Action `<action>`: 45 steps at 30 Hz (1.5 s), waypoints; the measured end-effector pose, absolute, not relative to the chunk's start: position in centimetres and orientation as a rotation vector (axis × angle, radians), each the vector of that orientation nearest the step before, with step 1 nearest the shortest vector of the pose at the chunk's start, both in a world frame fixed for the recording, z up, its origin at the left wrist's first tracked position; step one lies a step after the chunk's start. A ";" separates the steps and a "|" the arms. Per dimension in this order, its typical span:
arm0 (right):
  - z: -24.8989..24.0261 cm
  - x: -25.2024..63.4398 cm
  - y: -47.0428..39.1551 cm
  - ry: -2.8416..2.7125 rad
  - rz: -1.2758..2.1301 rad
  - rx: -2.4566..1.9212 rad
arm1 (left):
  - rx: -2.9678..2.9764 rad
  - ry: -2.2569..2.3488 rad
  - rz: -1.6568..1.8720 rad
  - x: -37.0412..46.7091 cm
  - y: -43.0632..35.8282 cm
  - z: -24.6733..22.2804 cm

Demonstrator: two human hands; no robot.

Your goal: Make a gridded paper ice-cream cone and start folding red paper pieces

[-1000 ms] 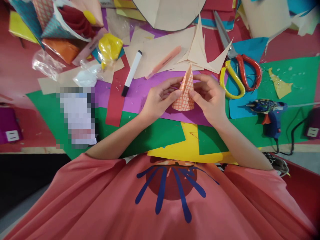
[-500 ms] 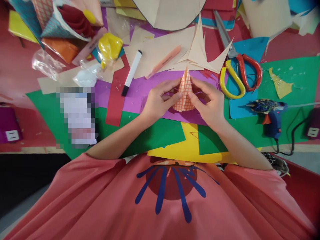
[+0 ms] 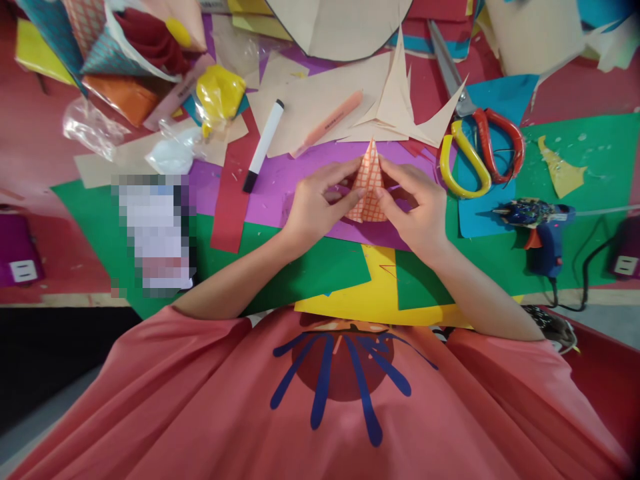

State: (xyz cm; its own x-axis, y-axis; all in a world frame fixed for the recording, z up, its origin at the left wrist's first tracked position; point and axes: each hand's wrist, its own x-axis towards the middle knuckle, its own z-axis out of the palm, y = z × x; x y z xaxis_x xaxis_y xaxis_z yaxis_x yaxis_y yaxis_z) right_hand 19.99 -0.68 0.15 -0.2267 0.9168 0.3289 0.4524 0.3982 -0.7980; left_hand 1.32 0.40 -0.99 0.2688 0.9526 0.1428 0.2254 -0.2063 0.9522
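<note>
A small paper cone [image 3: 371, 183] with an orange-and-white grid pattern stands point up between my two hands, over the purple sheet [image 3: 300, 160]. My left hand [image 3: 320, 200] grips its left side, thumb on the front and fingers behind. On the other side my right hand [image 3: 417, 203] pinches it in the same way. A seam or fold runs down the front of the cone, between the thumbs. The fingertips behind the cone are partly hidden.
Scissors [image 3: 465, 110] with yellow and red handles lie to the right, above a blue glue gun [image 3: 547, 233] with a cord. A white marker [image 3: 263, 147], an orange marker [image 3: 327, 123], cream paper scraps [image 3: 395, 100] and a blurred-out phone [image 3: 157, 233] lie around.
The paper cone's tip has dropped slightly and leans a little left, and its front seam shows more openly. Both hands keep their grip in nearly the same place.
</note>
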 end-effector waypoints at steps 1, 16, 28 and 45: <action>0.2 20.0 -0.7 -1.830 0.727 -1.185 | 1.637 1.106 1.011 1.3 0.4 -1.0; 0.6 19.6 -0.5 -1.642 0.888 -1.240 | 1.736 1.036 1.026 1.6 -0.1 -1.1; 0.8 19.6 -0.7 -1.685 0.835 -1.290 | 2.000 1.035 1.055 1.5 -0.1 -1.0; 0.9 19.4 -0.7 -1.677 0.852 -1.318 | 2.157 1.053 0.973 1.4 -0.2 -0.4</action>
State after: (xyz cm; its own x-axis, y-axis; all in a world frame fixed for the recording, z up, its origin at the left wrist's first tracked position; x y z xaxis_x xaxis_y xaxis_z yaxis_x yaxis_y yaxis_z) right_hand 19.45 -0.74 0.92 -0.1159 0.9745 0.1923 0.4196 0.2235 -0.8797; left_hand 1.38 -0.24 -0.40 0.4326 0.8241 0.3658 0.4302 -0.5452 0.7195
